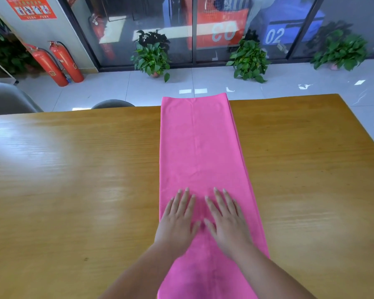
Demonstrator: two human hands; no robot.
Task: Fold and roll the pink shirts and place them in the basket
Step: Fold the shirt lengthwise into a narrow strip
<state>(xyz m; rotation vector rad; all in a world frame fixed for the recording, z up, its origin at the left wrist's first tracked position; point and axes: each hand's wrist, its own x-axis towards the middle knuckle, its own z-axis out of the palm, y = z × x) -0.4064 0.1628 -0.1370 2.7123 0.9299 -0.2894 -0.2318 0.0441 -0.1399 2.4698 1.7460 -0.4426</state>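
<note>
Two hands: left hand [177,221] and right hand [227,223], both palm-down and side by side on the near part of the pink shirt [199,147], thumbs almost meeting.
Left hand: fingers straight and slightly spread, flat on the cloth, gripping nothing; its outer edge lies close to the shirt's left border.
Right hand: fingers straight and spread, flat on the cloth, gripping nothing; just right of the left hand.
Pink shirt: folded into one long narrow strip, flat on the table [73,180]; it runs from under the forearms, beneath both palms, and on past the fingertips to the table's far edge; layered edges show along the side to the right of the right hand.
Table: glossy wooden top, bare wood to the left of the left hand and to the right of the right hand.
Chairs: one grey chair [7,100] beyond the far edge, well left of the left hand; one rounded grey chair back [112,103] nearer the strip.
Floor [268,83]: pale tiles beyond the table.
Fire extinguishers: two, red [45,63] [66,61], standing far left of the hands.
Potted plants: three [152,57] [249,59] [341,50], in a row on the floor ahead of the fingertips.
Glass wall [181,29]: dark-framed, behind the plants; panels marked 03 and 02 seen through it.
</note>
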